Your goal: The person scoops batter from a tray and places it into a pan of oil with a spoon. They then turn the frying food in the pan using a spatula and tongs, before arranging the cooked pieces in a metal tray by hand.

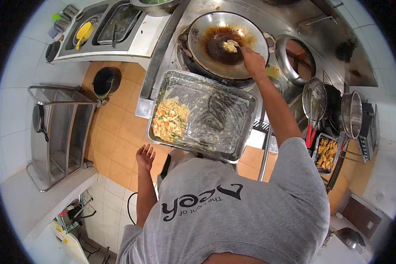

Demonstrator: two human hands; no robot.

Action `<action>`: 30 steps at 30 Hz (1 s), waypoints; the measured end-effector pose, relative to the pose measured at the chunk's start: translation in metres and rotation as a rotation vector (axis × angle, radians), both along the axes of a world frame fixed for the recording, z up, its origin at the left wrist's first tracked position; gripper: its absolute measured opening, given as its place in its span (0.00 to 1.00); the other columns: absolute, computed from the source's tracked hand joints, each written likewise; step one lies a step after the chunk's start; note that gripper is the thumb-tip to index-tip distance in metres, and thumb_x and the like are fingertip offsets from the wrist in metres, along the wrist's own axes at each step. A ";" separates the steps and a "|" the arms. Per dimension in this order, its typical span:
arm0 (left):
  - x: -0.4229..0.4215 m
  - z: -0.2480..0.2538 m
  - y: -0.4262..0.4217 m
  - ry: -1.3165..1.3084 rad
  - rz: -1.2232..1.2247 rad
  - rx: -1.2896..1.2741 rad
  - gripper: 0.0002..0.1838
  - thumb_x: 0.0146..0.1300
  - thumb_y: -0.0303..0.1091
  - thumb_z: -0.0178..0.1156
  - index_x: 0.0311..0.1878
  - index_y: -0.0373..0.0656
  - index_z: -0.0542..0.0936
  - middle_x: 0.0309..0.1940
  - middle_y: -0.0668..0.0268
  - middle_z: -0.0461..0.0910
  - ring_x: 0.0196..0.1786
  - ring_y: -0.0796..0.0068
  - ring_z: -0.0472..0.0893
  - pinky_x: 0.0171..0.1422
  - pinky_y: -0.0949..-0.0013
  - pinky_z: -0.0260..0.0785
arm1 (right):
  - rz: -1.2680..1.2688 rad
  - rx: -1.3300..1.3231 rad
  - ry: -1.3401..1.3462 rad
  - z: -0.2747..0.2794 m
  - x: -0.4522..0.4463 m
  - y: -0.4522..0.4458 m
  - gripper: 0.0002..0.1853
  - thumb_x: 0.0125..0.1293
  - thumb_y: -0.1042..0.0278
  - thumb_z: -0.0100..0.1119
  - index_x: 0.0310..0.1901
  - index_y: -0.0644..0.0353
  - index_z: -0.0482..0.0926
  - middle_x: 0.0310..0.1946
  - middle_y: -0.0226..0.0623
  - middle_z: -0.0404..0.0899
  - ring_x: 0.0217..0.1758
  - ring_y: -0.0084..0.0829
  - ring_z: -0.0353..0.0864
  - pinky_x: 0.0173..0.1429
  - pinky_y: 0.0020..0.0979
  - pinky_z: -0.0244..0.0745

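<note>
A pale lump of batter (229, 46) is at the middle of the wok (198, 33), just left of the fingers of the right hand (253, 61), the nearer one; these look gathered, but I cannot tell what they pinch. Nearside of the wok, the tray (202, 136) lies long axis crosswise, vegetable mix (170, 119) at its left end, near the left hand (145, 157), fingers spread

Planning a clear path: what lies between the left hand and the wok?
Head view: the tray, with food in it, lies between left hand and wok.
</note>
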State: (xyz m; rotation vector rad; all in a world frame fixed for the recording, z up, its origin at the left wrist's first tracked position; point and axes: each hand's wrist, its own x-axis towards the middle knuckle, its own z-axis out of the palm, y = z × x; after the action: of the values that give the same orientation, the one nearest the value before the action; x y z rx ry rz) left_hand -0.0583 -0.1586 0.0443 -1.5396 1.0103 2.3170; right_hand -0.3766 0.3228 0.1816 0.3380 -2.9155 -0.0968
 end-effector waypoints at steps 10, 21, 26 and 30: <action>0.001 0.001 -0.001 0.002 0.005 -0.004 0.17 0.64 0.43 0.40 0.52 0.48 0.68 0.53 0.65 0.70 0.54 0.66 0.69 0.57 0.57 0.62 | -0.062 -0.048 -0.046 0.001 0.007 -0.004 0.12 0.57 0.75 0.47 0.44 0.56 0.70 0.38 0.41 0.77 0.35 0.43 0.80 0.35 0.40 0.77; 0.012 -0.006 -0.002 -0.012 -0.005 -0.020 0.17 0.64 0.44 0.40 0.50 0.48 0.68 0.52 0.66 0.71 0.54 0.66 0.69 0.57 0.57 0.62 | -0.098 -0.077 -0.099 0.002 0.006 -0.005 0.14 0.57 0.76 0.45 0.46 0.54 0.70 0.39 0.42 0.76 0.39 0.46 0.78 0.40 0.43 0.75; 0.016 -0.009 -0.003 -0.025 0.019 -0.001 0.14 0.63 0.44 0.42 0.46 0.49 0.71 0.54 0.67 0.72 0.56 0.66 0.69 0.57 0.56 0.63 | -0.128 -0.115 -0.035 0.006 0.012 0.000 0.11 0.55 0.77 0.50 0.41 0.60 0.71 0.37 0.43 0.78 0.37 0.46 0.80 0.38 0.43 0.76; 0.019 -0.011 -0.001 -0.049 0.033 -0.012 0.14 0.63 0.44 0.41 0.45 0.49 0.72 0.53 0.67 0.72 0.56 0.66 0.70 0.57 0.56 0.64 | -0.272 -0.116 -0.144 0.014 0.020 -0.002 0.12 0.55 0.77 0.49 0.43 0.61 0.72 0.38 0.44 0.78 0.38 0.46 0.80 0.39 0.42 0.76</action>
State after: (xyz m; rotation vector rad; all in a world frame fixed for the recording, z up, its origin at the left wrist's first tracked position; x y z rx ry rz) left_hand -0.0397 -0.1598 0.0329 -1.6208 0.9960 2.2876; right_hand -0.3569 0.3210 0.1955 -0.0749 -3.0759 0.0589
